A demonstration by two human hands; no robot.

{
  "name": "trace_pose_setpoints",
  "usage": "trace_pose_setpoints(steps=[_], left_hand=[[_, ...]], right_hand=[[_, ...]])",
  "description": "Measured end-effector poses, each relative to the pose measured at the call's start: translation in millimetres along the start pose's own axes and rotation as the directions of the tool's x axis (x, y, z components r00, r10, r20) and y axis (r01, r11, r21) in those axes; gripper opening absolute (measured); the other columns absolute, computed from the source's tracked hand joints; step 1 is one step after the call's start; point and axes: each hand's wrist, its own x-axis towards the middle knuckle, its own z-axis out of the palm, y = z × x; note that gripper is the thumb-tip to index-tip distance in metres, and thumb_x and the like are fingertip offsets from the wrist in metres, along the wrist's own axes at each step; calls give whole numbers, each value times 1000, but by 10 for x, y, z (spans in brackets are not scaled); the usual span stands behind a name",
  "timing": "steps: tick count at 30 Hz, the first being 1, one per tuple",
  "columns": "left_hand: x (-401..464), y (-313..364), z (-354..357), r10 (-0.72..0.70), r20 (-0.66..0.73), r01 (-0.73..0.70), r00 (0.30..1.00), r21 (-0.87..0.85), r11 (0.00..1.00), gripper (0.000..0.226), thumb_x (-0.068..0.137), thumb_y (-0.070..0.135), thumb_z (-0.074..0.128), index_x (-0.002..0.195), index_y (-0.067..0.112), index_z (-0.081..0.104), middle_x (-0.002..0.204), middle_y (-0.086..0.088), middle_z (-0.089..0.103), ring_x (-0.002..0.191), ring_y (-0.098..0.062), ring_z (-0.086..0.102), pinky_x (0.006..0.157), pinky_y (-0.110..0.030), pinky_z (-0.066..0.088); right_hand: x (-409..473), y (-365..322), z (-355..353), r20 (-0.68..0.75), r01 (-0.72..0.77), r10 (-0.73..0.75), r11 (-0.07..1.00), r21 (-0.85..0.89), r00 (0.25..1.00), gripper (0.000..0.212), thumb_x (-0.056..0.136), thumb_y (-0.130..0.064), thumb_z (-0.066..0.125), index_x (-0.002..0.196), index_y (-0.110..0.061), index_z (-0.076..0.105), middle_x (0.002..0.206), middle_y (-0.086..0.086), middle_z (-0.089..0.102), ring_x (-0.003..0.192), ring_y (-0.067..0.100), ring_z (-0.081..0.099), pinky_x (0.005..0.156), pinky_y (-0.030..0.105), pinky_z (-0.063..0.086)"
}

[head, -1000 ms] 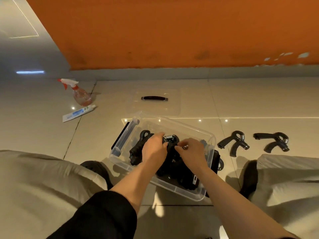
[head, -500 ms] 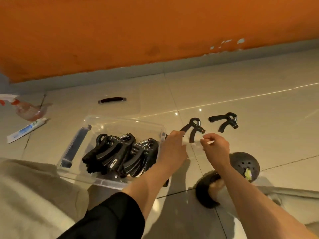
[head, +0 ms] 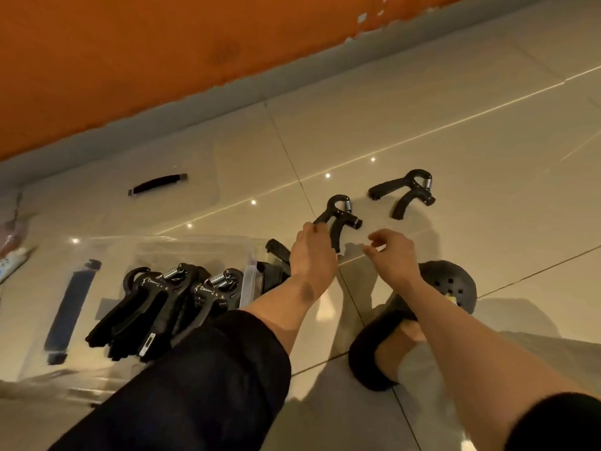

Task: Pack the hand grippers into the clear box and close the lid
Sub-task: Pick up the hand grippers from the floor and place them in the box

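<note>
Floor tiles (head: 455,151) carry everything here, with the clear box (head: 156,252) as the landmark. Inside the box lies a dark bundle of packed hand grippers (head: 162,307), their springs showing at the top. Just past the box's right end, the left hand (head: 310,252) reaches out with its fingertips touching the handle of the nearest loose gripper (head: 340,219); whether the fingers actually close round the handle cannot be told. The right hand (head: 392,255) hovers beside it, farther from the box, fingers loosely curled and holding nothing. A second loose gripper (head: 406,193) lies farther still from the box, untouched. The clear lid (head: 195,164), with its black handle (head: 157,183), rests flat on the floor behind the box, toward the orange wall (head: 162,60). A black slipper (head: 419,320) sits beneath the right forearm.
</note>
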Motion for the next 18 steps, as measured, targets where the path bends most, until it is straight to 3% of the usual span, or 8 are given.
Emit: trace_pose_setpoints(steps=[6,8,10,14,18], left_hand=[[457,77,194,-68,7,68,998,31,997,29,90,14,52,119,8,52,116,-12,52,102,-27,55,86,-38,49],[603,71,239,-147,81,146,986,9,989,36,88,13,54,123,7,49,122,-14,49,107,-30,53,90,-40,48],[731,30,283,-228,179,235,957,-15,972,45,87,14,56,130,7,42,129,-15,44,116,-32,49,96,-43,46],[910,-36,353,-283,260,300,923,-27,954,48,91,8,49,137,8,36,136,-17,41,123,-33,45,103,-38,38],[970,-80,433,-330,252,347,910,-26,937,46,91,14,49,136,11,39,134,-14,41,119,-30,47,100,-36,40]], right_hand=[[358,-152,272,278,-179,118,962,205,953,18,88,-8,58,103,-1,64,96,10,61,89,22,57,83,35,50],[492,-185,362,306,-232,151,941,248,940,7,87,-3,53,88,-4,60,79,7,57,71,16,52,65,28,45],[594,-205,452,327,-298,194,904,306,925,11,86,1,49,80,-8,53,72,2,52,65,13,47,58,23,37],[691,-217,556,360,-333,204,878,344,910,13,84,1,48,83,-7,56,74,2,55,69,16,50,59,23,38],[732,-164,564,385,-375,230,853,363,894,15,82,3,48,76,-9,54,72,5,54,68,18,49,63,30,41]])
